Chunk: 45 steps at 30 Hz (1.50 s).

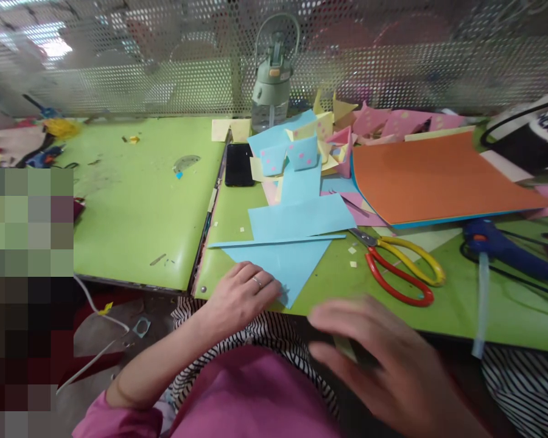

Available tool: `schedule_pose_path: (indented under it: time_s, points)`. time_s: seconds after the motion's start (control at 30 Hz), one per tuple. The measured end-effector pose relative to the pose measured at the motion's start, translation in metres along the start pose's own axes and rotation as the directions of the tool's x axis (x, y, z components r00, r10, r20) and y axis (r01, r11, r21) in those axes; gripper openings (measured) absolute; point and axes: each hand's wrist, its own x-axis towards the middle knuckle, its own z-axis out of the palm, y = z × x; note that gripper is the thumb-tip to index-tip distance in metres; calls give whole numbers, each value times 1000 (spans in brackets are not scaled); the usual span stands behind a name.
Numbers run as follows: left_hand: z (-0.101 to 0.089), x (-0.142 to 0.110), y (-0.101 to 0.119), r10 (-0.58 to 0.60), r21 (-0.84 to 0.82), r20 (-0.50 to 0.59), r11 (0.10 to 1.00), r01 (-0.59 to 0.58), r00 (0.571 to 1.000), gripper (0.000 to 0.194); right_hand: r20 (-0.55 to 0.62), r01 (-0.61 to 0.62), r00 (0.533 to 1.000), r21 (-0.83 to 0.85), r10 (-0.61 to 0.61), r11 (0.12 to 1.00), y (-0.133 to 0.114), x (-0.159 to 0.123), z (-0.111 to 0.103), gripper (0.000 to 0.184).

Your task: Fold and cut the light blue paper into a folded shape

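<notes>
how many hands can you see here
2. The left hand is at the near tip of the light blue paper; the right hand, blurred, is nearer the camera, below the scissors in view. The pixelated patch at far left may hide others.

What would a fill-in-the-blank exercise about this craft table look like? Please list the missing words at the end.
1. The hand with a ring on it is the person's ____ one, resting at the tip of the pale blue paper.
2. The scissors have one red handle loop and one ____ loop.
3. The large top sheet on the stack at the right is ____.
4. The black phone lies on a tabletop coloured ____.

Missing words: left; yellow; orange; green.
</notes>
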Motion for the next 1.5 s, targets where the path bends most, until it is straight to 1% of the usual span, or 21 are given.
schedule_pose_path:
  time_s: [0.1,0.2,0.27,0.4,0.47,0.53,0.6,0.67,0.73,0.83,0.93,1.0,1.07,1.13,1.17,1.2,1.27,1.33,1.37,1.43,1.5]
  points:
    - [2,2,1,-33,24,-25,999,33,999,16,-8,83,996,-94,-84,992,12,6,15,22]
    - [3,2,2,-139,-31,-106,990,137,985,20,26,126,992,-171,-123,977,19,4,22,29]
    - [1,2,2,-220,-102,-128,973,208,967,20,31,154,988,-195,-150,969,21,4,24,31]
    - [-6,1,0,-346,-207,-83,923,323,935,20,27,193,981,-205,-191,960,22,12,24,29]
    - [-8,3,-2,-388,-242,-39,898,368,921,20,26,233,972,-188,-232,954,23,16,22,22]
    - [-9,5,-4,-429,-284,-4,866,411,903,19,32,265,964,-143,-263,954,24,21,19,13]
    - [-9,7,-6,-466,-318,18,836,447,885,19,56,265,963,-62,-262,962,26,24,14,11]
    - [-10,9,-7,-494,-335,39,812,477,869,19,82,228,970,37,-231,973,28,25,10,14]
    - [-10,10,-9,-515,-345,71,791,506,854,18,110,170,977,116,-183,979,28,25,8,12]
    - [-12,11,-10,-535,-367,88,767,527,840,17,116,84,988,153,-103,985,25,23,8,6]
    - [-13,11,-10,-541,-373,104,757,537,835,18,100,-17,995,195,-2,981,21,22,8,15]
    - [-13,11,-11,-538,-370,131,753,544,833,18,129,-102,989,247,71,964,19,23,5,21]
    - [-13,11,-11,-528,-377,140,754,538,838,19,163,-174,978,288,131,942,20,26,1,23]
    - [-14,10,-12,-519,-391,131,756,525,845,20,165,-213,972,294,170,932,23,28,-4,21]
    - [-14,11,-12,-518,-398,127,754,522,846,20,151,-193,976,280,155,940,25,28,-5,20]
    - [-14,11,-13,-520,-403,127,751,523,844,20,138,-143,984,249,111,958,27,29,-6,18]
    - [-14,11,-13,-527,-409,135,742,531,839,21,133,30,990,140,-49,990,30,28,-4,22]
    - [-15,11,-14,-526,-419,140,737,531,839,21,154,203,968,-5,-200,979,32,26,1,30]
    - [-15,11,-14,-518,-426,138,739,523,844,21,160,259,956,-71,-245,963,33,24,4,29]
    - [-16,9,-13,-497,-436,131,748,500,858,22,136,322,943,-159,-302,933,33,20,10,22]
    - [-17,5,-11,-469,-433,111,770,468,876,23,106,356,934,-175,-342,918,32,16,13,16]
